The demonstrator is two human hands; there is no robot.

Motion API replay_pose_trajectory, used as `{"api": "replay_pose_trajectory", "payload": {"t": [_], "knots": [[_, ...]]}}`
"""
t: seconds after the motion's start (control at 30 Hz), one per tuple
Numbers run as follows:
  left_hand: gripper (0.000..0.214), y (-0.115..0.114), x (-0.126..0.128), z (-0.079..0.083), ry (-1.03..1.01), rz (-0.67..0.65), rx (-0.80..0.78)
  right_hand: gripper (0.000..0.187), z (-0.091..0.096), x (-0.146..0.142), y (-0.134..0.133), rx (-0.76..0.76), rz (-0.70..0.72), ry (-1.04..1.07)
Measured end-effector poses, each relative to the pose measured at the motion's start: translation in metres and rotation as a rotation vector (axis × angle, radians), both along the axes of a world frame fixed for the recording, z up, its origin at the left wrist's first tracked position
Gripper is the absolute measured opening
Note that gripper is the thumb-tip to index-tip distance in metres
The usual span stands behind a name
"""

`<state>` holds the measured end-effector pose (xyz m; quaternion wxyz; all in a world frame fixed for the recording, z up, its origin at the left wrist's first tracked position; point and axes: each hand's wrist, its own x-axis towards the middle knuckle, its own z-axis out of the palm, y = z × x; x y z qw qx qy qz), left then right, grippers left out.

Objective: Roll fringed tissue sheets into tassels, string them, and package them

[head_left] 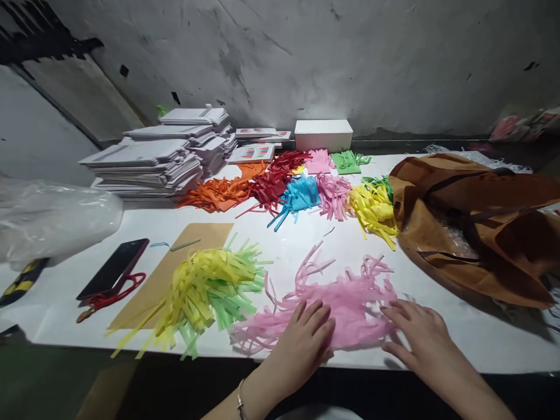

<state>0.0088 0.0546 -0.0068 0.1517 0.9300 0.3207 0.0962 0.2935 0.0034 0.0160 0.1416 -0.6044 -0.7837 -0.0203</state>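
A pile of pink fringed paper strips (341, 303) lies on the white table (472, 326) near its front edge. My left hand (304, 344) rests flat on the pile's left part, fingers stretched out and together. My right hand (420, 335) lies flat on the pile's right edge with its fingers spread, pointing left. Neither hand grips anything. A pile of yellow and green fringed strips (205, 291) sits to the left of the pink one, partly on a brown cardboard sheet (192, 242).
Orange, red, blue, pink, yellow and green fringe bundles (297, 195) lie at the table's middle back. Stacks of white cards (149, 163) and a white box (322, 134) stand behind. A brown bag (472, 221) fills the right. A phone (114, 267) and clear plastic bag (52, 219) lie left.
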Motion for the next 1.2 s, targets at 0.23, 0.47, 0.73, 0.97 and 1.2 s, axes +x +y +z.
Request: {"api": "replay_pose_trajectory", "payload": {"t": [0.23,0.47,0.73,0.97,1.2], "knots": [[0.044,-0.002,-0.001,0.0,-0.033,-0.008,0.014,0.052,0.033,-0.053,0.067,-0.217,0.261,0.263],[0.057,0.006,-0.01,0.009,-0.229,0.12,0.009,0.052,0.006,-0.073,0.095,-0.184,0.346,0.191],[0.015,0.064,-0.005,0.046,-0.147,-0.05,-0.19,0.04,0.011,-0.063,0.06,0.126,0.566,0.3],[0.018,0.074,-0.039,0.062,-0.072,-0.054,-0.084,0.048,0.012,-0.061,0.069,-0.267,0.452,0.369],[0.016,0.052,-0.052,0.045,-0.069,0.003,0.073,0.032,0.007,-0.068,0.057,-0.204,0.411,0.246]]}}
